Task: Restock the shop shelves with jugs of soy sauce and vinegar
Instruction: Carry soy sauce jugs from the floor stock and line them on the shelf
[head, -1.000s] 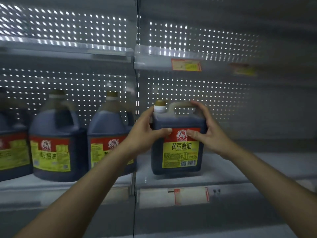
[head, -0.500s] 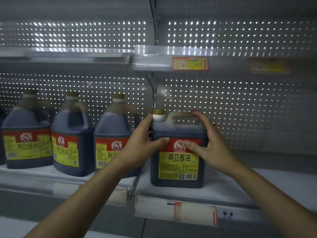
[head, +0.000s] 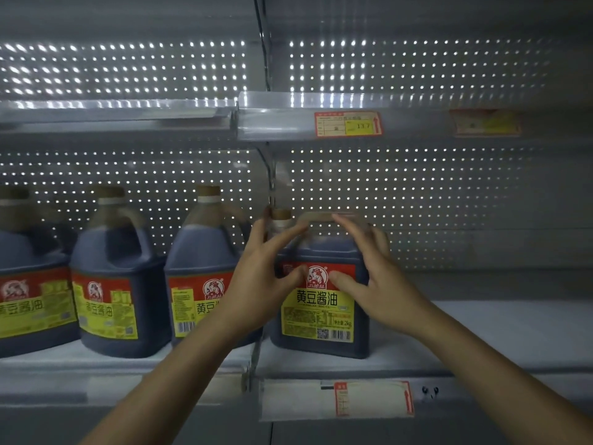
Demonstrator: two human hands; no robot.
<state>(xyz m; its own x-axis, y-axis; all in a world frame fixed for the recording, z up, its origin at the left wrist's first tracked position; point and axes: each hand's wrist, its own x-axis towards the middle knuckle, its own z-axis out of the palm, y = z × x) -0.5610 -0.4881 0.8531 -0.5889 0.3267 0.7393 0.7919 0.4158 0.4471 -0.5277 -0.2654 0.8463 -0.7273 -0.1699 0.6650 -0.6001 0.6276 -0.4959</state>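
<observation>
A dark soy sauce jug with a red and yellow label stands upright on the white shelf, at the left end of its right-hand section. My left hand is at the jug's left shoulder, fingers stretched out, thumb tip on the label and index finger across the neck below the cap. My right hand is at the jug's right side, its fingers spread and blurred by the handle, its thumb tip on the label. Neither hand is curled round the jug.
Three matching soy sauce jugs line the left section of the same shelf. A shelf with a price tag hangs above. Another tag sits on the front rail. Bare shelf stretches to the jug's right.
Both hands have loosened from gripping the jug's sides, and their fingers now spread apart. The jug stays put on the shelf. The camera has shifted left, showing more jugs.
</observation>
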